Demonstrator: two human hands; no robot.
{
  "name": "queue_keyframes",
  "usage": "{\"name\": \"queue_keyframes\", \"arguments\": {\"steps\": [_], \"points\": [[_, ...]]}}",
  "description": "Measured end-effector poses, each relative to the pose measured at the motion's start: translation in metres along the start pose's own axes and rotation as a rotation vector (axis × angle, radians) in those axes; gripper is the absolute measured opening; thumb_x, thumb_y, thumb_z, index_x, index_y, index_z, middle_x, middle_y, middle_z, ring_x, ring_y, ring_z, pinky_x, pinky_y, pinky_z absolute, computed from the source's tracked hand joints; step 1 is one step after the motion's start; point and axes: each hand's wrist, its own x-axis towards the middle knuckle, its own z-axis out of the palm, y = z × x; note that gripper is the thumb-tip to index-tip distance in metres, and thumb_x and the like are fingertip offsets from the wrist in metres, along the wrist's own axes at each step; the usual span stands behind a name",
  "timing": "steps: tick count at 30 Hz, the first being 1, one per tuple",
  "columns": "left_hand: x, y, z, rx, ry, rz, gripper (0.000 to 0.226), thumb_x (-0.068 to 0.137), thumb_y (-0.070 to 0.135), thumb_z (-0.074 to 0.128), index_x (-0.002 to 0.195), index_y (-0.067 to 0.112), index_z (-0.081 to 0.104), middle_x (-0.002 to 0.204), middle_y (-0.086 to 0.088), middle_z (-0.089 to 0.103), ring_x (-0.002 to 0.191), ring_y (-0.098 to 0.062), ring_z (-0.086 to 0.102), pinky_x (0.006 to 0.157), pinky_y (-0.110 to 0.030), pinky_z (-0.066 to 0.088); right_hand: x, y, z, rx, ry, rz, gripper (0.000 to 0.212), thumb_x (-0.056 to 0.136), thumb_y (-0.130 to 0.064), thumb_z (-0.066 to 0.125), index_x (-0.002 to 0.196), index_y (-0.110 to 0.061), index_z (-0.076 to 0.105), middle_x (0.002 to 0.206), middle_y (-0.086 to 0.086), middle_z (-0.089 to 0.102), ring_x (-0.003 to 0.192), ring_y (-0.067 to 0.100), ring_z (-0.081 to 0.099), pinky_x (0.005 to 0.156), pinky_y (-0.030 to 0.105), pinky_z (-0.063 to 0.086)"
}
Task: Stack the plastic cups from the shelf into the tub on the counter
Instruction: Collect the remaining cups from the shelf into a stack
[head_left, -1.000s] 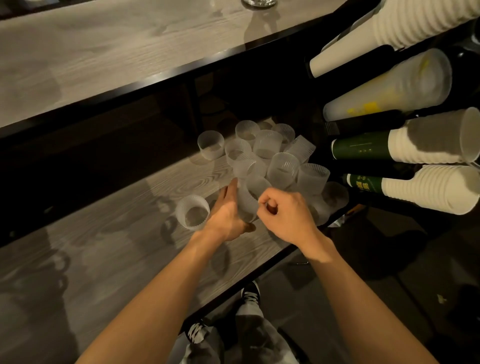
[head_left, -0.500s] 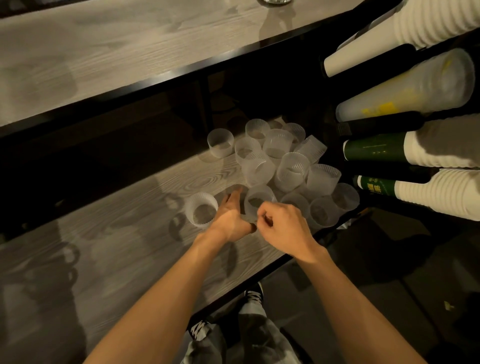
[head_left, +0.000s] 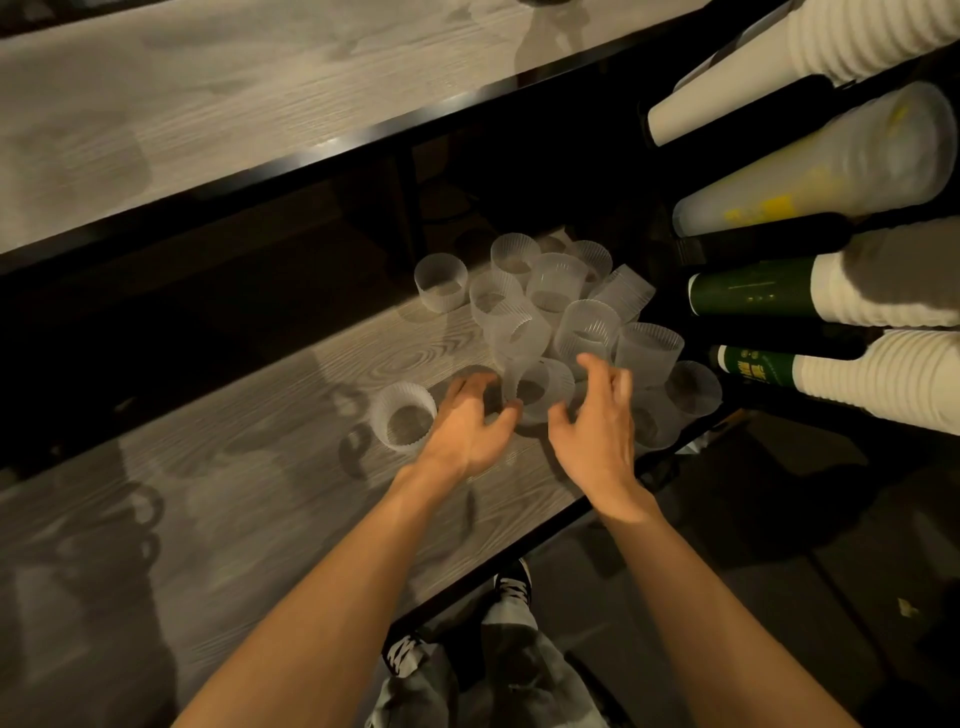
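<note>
Plainly, the cups (head_left: 587, 332) crowd the wood-grain shelf (head_left: 260, 493), several tipped against neighbours, so a hasty reach could topple the cluster or roll one off the front edge. The left hand (head_left: 467, 428) and right hand (head_left: 597, 426) are spread and empty, flanking the nearest cup (head_left: 540, 395). The cups are short, ribbed, frosted translucent plastic, probably light and slippery, tapered enough to nest. The tub is not in view.

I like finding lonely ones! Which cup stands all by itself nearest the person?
The cup just left of the left hand, standing upright. The others crowd together in the pile or stand farther back.
</note>
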Motion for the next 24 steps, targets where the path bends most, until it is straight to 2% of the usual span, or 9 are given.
{"name": "queue_keyframes", "arguments": {"steps": [3,5,8,12,13,16,19,22,24], "points": [[0.001,0.003,0.004,0.024,0.015,0.008,0.061,0.084,0.067,0.053,0.131,0.029,0.059,0.129,0.003,0.062,0.111,-0.013,0.064,0.098,-0.037,0.057,0.005,0.002,-0.001,-0.016,-0.101,0.053,0.059,0.097,-0.011,0.062,0.153,-0.015,0.042,0.14,0.009,0.048,0.111,0.021,0.059,0.087,0.027,0.044],[0.001,0.007,0.006,0.023,0.022,0.013,0.061,0.089,0.063,0.05,0.133,0.022,0.06,0.129,-0.002,0.062,0.113,-0.015,0.064,0.101,-0.038,0.055,0.006,0.0,-0.002,0.001,-0.113,0.033,0.054,0.1,-0.01,0.056,0.153,-0.018,0.046,0.133,0.009,0.055,0.104,0.015,0.057,0.086,0.025,0.041],[0.003,0.011,0.009,0.064,0.066,0.035,0.052,0.098,0.053,0.041,0.114,0.009,0.065,0.115,-0.01,0.064,0.106,-0.021,0.059,0.097,-0.04,0.052,0.006,-0.004,-0.005,0.035,-0.092,0.022,0.048,0.105,-0.011,0.049,0.152,-0.02,0.049,0.128,0.008,0.055,0.099,0.012,0.053,0.086,0.025,0.039],[0.007,0.008,0.011,0.07,0.075,0.015,0.031,0.1,0.048,0.038,0.086,0.028,0.057,0.106,-0.011,0.064,0.09,-0.021,0.057,0.082,-0.034,0.048,0.01,-0.001,-0.006,-0.005,-0.16,0.044,0.048,0.106,-0.011,0.046,0.153,-0.02,0.048,0.13,0.007,0.053,0.105,0.014,0.054,0.089,0.022,0.037],[0.006,0.008,0.01,0.077,0.059,0.019,0.029,0.102,0.045,0.04,0.09,0.027,0.059,0.112,-0.01,0.062,0.093,-0.02,0.055,0.086,-0.034,0.046,0.012,0.0,-0.005,-0.024,-0.187,0.048,0.048,0.106,-0.012,0.045,0.153,-0.02,0.047,0.13,0.008,0.053,0.109,0.019,0.057,0.09,0.023,0.038],[0.007,0.006,0.009,0.075,0.067,0.017,0.033,0.106,0.037,0.045,0.127,0.017,0.061,0.132,-0.007,0.05,0.116,-0.022,0.051,0.103,-0.033,0.041,0.014,0.002,-0.004,-0.138,-0.216,0.042,0.051,0.105,-0.018,0.048,0.155,-0.02,0.043,0.133,0.01,0.049,0.112,0.027,0.06,0.087,0.028,0.041],[0.011,0.012,0.006,-0.027,0.108,0.005,0.033,0.106,0.031,0.046,0.134,0.015,0.056,0.132,-0.006,0.053,0.124,-0.023,0.051,0.097,-0.027,0.035,0.02,-0.003,-0.004,-0.115,-0.172,0.052,0.045,0.104,-0.018,0.05,0.149,-0.014,0.049,0.137,0.01,0.05,0.11,0.025,0.062,0.082,0.026,0.039],[0.018,0.025,-0.001,-0.188,0.132,-0.051,0.045,0.106,0.029,0.043,0.15,0.017,0.045,0.148,-0.003,0.05,0.14,-0.023,0.045,0.111,-0.032,0.036,0.032,-0.012,-0.005,-0.048,-0.174,0.015,0.044,0.103,-0.012,0.049,0.148,-0.012,0.052,0.141,0.009,0.052,0.12,0.025,0.059,0.091,0.027,0.043],[0.024,0.032,-0.006,-0.302,0.135,-0.095,0.052,0.106,0.029,0.043,0.157,0.022,0.037,0.157,0.0,0.047,0.145,-0.021,0.042,0.121,-0.039,0.033,0.043,-0.017,-0.005,-0.019,-0.225,0.006,0.051,0.103,-0.01,0.048,0.154,-0.014,0.044,0.149,0.008,0.048,0.133,0.024,0.052,0.101,0.026,0.039]]}}
